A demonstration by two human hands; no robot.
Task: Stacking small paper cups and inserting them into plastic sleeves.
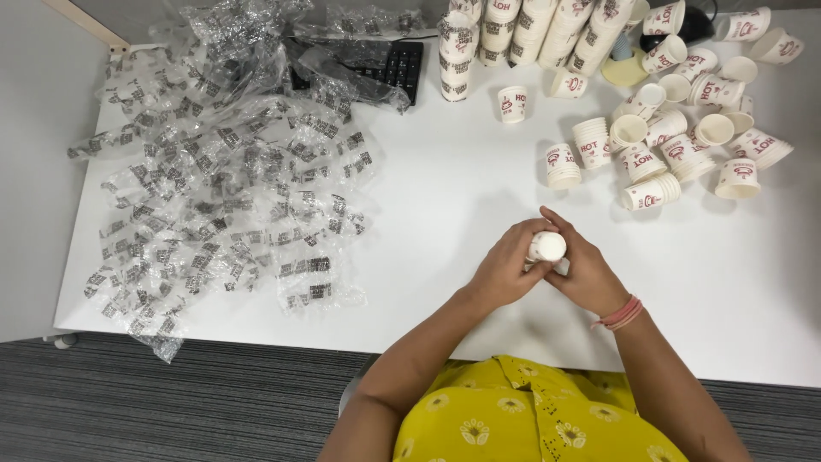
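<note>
Both of my hands meet over the white table [445, 197] near its front edge, wrapped around a small stack of white paper cups [547, 246] whose bottom faces up. My left hand [505, 267] grips the stack from the left. My right hand [583, 272], with a pink band at the wrist, closes on it from the right. More paper cups with red print [676, 128] lie loose and in short stacks at the back right, apart from my hands.
A large heap of crumpled clear plastic wrappers [222, 180] covers the table's left half. A black keyboard [402, 68] sits at the back under some wrappers. Tall cup stacks [530, 30] lean at the back. Grey carpet lies below the front edge.
</note>
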